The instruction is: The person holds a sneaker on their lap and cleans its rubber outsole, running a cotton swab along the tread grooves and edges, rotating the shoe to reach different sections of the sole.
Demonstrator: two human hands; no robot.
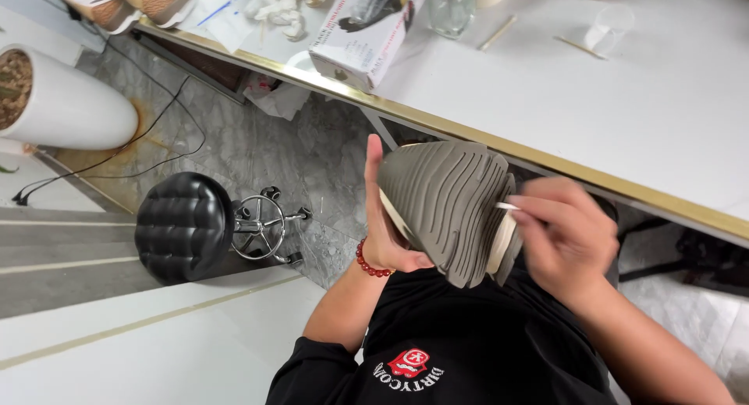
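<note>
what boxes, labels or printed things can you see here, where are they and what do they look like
Cardboard box: lying on the white table near its gold front edge, rectangular, white with a dark picture and dark print.
Shirt emblem: on the person's black shirt, bottom centre, red badge with white lettering beside it.

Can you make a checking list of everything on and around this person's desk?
Surface: white table with a gold edge, mostly bare near the person.
Job's things: grey shoe, ridged sole up, off the table; thin white stick at the sole's edge.
Clutter: printed box, glass jar, clear cup, wooden sticks, papers.
Grips: left hand holds the shoe; right hand pinches the stick.
Cables: black cables run across the marble floor.
Surroundings: black padded stool, white planter, pale steps.
</note>
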